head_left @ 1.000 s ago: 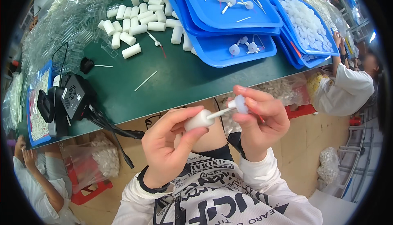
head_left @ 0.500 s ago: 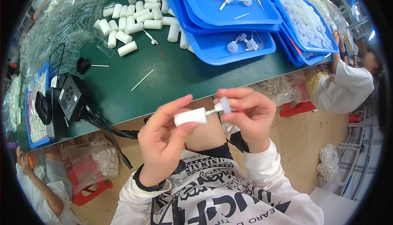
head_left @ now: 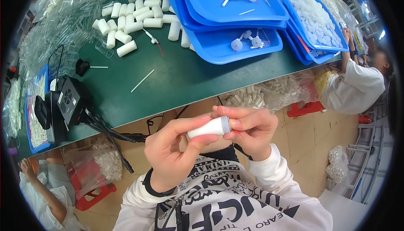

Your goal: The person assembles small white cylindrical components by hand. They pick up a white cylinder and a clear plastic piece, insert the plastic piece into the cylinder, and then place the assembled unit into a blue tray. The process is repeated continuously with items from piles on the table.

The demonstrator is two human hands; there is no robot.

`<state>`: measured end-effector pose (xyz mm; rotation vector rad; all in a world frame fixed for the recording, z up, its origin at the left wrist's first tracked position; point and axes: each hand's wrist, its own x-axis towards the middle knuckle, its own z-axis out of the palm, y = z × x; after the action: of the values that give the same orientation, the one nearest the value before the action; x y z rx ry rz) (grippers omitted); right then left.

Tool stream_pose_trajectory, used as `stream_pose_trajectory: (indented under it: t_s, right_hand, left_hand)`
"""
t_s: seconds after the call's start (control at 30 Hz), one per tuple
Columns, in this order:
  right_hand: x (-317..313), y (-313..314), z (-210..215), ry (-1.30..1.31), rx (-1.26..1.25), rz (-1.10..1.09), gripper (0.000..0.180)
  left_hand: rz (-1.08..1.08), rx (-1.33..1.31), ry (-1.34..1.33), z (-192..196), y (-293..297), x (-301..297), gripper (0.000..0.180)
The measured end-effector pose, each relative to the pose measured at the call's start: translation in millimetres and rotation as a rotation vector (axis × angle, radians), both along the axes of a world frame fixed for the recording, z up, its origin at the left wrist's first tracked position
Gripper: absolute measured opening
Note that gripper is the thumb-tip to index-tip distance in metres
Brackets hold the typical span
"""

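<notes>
My left hand (head_left: 169, 149) is closed around a white cylinder (head_left: 207, 128), thumb below and fingers above, in front of the table's near edge. A translucent round cap (head_left: 226, 124) sits against the cylinder's right end. My right hand (head_left: 256, 133) pinches the cap from its outer side, and a thin red wire (head_left: 238, 134) sticks out beside the fingertips. Whatever extends from the cap into the cylinder is hidden. On the green table (head_left: 113, 100) lie many similar white cylinders (head_left: 126, 48) and one loose white stem piece with a red wire (head_left: 153, 40).
Blue trays (head_left: 235, 58) at the back hold capped stems; another blue tray (head_left: 313, 48) holds translucent discs. Clear plastic tubes (head_left: 54, 33) pile up at the left. A black device (head_left: 73, 98) with cables stands at the left edge. Other people sit at both sides.
The gap between cylinder and cap has closed: the stem between them no longer shows. My two hands have come together, both slightly lower.
</notes>
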<state>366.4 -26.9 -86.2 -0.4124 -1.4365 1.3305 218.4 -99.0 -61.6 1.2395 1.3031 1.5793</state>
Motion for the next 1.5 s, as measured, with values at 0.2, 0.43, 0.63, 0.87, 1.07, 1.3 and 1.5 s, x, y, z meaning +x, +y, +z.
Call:
stream_pose_trajectory:
  t_s: [0.2, 0.43, 0.63, 0.87, 1.07, 1.3, 1.5]
  right_hand:
    - [-8.2, 7.8, 1.3, 0.001, 0.091, 0.086, 0.037]
    - [-12.5, 27.6, 10.7, -0.031, -0.239, 0.068, 0.046]
    - [-31.5, 19.4, 7.8, -0.048, -0.272, 0.166, 0.034]
    - [-5.1, 31.2, 28.8, -0.015, -0.1, 0.062, 0.031]
    - [4.4, 23.9, 52.1, 0.024, 0.045, 0.071, 0.031]
    - [22.6, 30.8, 55.2, -0.316, 0.187, -0.012, 0.023]
    - [25.3, 34.8, 61.2, -0.58, 0.323, -0.02, 0.021]
  left_hand:
    - [0.016, 0.092, 0.307, 6.1, 4.2, -15.9, 0.034]
    - [0.311, -0.316, 0.875, 69.9, 56.6, -111.6, 0.038]
    - [0.376, -0.36, 1.152, 42.3, 89.3, -183.2, 0.035]
    - [0.166, -0.027, 0.266, 85.4, 36.8, -74.9, 0.023]
    - [-0.249, -0.104, -0.196, 49.0, 13.9, -32.5, 0.033]
    - [-0.282, -0.099, -0.31, 26.0, 20.5, -25.9, 0.03]
    - [-0.171, -0.029, -0.001, 19.7, 18.0, -22.4, 0.028]
